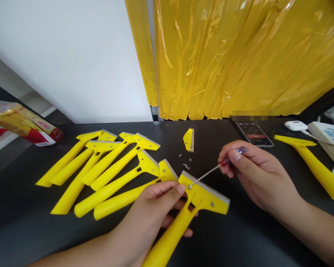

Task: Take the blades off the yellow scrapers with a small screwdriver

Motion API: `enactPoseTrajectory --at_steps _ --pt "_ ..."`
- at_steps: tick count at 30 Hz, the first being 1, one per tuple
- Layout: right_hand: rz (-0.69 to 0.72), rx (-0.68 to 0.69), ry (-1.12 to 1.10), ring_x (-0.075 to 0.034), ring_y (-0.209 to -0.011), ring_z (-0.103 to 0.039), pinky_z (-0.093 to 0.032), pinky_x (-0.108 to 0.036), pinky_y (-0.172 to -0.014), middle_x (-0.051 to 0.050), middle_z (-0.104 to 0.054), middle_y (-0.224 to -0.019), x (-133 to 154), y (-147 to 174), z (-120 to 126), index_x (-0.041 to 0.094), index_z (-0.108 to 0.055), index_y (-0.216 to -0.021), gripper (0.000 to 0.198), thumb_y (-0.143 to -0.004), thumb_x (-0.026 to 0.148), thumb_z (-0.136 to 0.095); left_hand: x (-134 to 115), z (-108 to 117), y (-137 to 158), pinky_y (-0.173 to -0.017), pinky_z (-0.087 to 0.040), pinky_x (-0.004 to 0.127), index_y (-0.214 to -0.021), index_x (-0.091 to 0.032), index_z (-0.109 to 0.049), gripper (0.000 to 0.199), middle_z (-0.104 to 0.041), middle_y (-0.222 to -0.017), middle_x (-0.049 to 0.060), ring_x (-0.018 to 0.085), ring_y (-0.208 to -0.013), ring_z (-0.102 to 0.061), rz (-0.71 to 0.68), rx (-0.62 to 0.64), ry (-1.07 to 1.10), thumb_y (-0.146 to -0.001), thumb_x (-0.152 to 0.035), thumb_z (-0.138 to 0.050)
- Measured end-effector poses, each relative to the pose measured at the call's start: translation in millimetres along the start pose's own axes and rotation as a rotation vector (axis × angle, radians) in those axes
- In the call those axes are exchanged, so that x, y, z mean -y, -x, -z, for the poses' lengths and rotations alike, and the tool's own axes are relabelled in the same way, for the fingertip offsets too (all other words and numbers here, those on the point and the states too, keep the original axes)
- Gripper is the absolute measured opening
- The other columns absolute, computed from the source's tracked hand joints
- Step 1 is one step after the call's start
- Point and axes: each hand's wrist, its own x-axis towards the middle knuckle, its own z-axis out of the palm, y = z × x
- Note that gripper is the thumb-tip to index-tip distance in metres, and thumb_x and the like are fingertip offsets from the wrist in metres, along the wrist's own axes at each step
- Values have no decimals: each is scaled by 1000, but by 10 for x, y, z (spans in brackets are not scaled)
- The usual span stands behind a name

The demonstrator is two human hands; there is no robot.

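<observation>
A yellow scraper (180, 222) with a metal blade along its head is held by my left hand (158, 207), thumb on top near the head and fingers beneath. My right hand (256, 178) pinches a small screwdriver (224, 162) by its clear and red handle. Its tip meets a screw (189, 187) on the left side of the scraper head. A second screw (212, 204) sits at the head's right side. Beyond the head lie a few loose screws and nuts (186, 166) and a separate yellow clamp plate with a blade (188, 140).
Several yellow scrapers (111, 167) lie grouped on the black table (22, 207) at left. Another yellow handle (313, 167) lies at right, near a power strip (330, 139) and white charger (295, 126). A phone (254, 133) and a packaged box (28, 124) stand at the back.
</observation>
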Motion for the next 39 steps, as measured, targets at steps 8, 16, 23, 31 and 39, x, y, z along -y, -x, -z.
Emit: enactPoseTrajectory --at_steps 8,16,23,31,39 --pt "5 12 3 -12 -74 -63 -55 -20 -65 -2 -70 -90 -1 -3 0 25 -79 -97 16 -103 38 -72 -45 -30 5 -66 -69 31 -107 -16 -75 31 -76 -108 12 28 -97 -78 16 -10 12 -99 -47 -75" --pt "52 18 50 -13 -74 -64 -56 -22 -64 -2 -69 -91 0 28 7 27 -79 -98 13 -104 35 -71 -48 -37 11 -66 -70 32 -105 -17 -76 31 -74 -103 11 28 -98 -75 9 -8 2 -98 -47 -76" --pt "368 161 551 -17 -79 -69 -55 -30 -68 -2 -73 -90 281 167 21 31 -71 -108 9 -104 25 -66 -17 -71 11 -64 -69 33 -92 -16 -75 33 -68 -84 3 14 -68 -62 -6 -76 -71 -92 -48 -81" --pt "784 375 958 -20 -63 -67 -55 -39 -62 -1 -74 -77 646 225 -242 26 -61 -113 18 -98 16 -60 16 -73 6 -62 -66 32 -87 -18 -76 30 -68 -80 1 14 -64 -63 -45 -68 -40 -88 -47 -83" --pt "612 456 1000 -18 -58 -66 -52 -34 -55 -2 -76 -72 843 105 -488 24 -72 -89 21 -103 24 -56 -28 -78 31 -56 -56 22 -72 -19 -69 22 -65 -70 -2 13 -61 -60 -143 -87 -12 -80 -32 -85"
